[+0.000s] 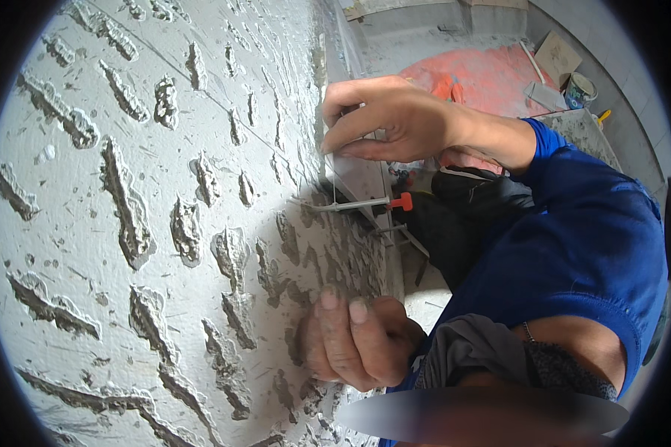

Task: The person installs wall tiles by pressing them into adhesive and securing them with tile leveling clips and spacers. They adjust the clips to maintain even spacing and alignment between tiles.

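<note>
A whitish wall (74, 238), gouged all over with rough grey chip marks, fills the left side. At its far edge my right hand (384, 119) is pinched closed. A thin string (334, 177) runs from its fingertips down to a pale slim rod (361, 203) with an orange-red end, which sticks out across the wall's edge. Another stretch of fine line crosses the wall diagonally. My left hand (354, 339) is lower down, close to the wall in shadow, its fingers curled; whatever they may hold is hidden.
Beyond my right arm a dusty pink-red sheet (492, 71) covers part of the floor. An open bucket (580, 91), a board (558, 58) and a grey mortar-smeared tray (585, 134) with a yellow-handled tool (604, 116) stand by the far wall.
</note>
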{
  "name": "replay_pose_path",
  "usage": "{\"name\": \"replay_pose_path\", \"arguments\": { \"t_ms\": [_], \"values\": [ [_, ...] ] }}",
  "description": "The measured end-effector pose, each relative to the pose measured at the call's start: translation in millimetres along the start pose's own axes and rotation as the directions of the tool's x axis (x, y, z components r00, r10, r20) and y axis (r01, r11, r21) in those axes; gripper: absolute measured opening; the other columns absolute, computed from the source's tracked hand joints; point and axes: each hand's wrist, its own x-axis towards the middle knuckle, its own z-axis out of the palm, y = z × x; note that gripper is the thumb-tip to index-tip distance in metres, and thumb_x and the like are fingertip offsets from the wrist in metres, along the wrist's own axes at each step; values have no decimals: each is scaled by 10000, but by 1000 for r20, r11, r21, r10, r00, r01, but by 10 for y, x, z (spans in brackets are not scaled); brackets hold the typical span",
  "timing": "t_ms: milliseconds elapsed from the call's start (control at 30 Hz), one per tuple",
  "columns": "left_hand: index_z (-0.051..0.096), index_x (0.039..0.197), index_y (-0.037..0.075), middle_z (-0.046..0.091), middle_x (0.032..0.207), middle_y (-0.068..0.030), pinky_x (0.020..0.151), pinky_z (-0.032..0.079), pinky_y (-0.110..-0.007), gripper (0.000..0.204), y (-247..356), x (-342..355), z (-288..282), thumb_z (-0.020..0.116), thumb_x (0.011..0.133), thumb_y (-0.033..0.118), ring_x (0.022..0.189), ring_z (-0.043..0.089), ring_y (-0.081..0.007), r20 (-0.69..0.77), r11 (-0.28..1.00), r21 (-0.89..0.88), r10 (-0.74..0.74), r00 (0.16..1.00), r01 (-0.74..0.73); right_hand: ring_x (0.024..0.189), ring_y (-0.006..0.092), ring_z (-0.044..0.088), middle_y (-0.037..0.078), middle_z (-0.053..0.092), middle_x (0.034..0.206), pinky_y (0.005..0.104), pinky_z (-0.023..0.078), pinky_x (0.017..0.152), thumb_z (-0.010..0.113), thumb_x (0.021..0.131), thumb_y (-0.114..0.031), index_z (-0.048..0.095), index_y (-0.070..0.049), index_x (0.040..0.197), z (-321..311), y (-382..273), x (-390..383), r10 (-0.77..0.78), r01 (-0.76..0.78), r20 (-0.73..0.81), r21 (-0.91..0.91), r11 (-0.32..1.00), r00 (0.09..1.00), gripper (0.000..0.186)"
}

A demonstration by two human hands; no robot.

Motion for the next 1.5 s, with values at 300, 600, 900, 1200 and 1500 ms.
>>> {"name": "replay_pose_path", "arguments": {
  "t_ms": [300,600,900,1200,1500],
  "values": [
    [620,898,3,695,806,-157,562,480,-299,124,-49,-75,79,505,862,-25,679,638,-236,-114,999,-37,9,993,-14,775,253,595,44,540,852,388,464,664,685,786,-82,655,-89,861,37,32,12,-79,79,7,-78,994,997,81],
    [621,884,-8,689,814,-179,506,491,-309,171,-53,-65,91,540,919,138,595,628,-240,-150,999,-15,38,988,-41,739,255,583,42,501,841,403,459,645,666,787,-127,564,-93,841,-65,68,94,-218,230,83,-184,956,972,121],
    [607,1056,-64,696,905,-205,681,525,-259,217,-16,-44,16,590,843,-24,822,684,-246,44,998,22,-53,998,52,838,211,577,32,483,832,366,453,731,660,753,-96,536,-90,817,-121,192,194,-365,390,154,-188,902,918,139],
    [565,1029,-62,662,1034,-210,838,565,-337,180,551,-220,290,638,866,-81,915,663,-218,204,422,-431,-816,541,798,850,274,578,65,517,881,402,476,711,667,758,-68,564,-59,908,52,354,208,-408,403,68,84,912,910,183],
    [590,993,-1,698,962,-152,717,550,-258,226,518,-61,355,738,822,-10,816,653,-143,216,329,-446,-863,456,832,880,292,581,78,552,912,414,463,748,681,803,-92,636,-56,991,49,367,196,-341,343,-46,174,923,939,197]
  ]
}}
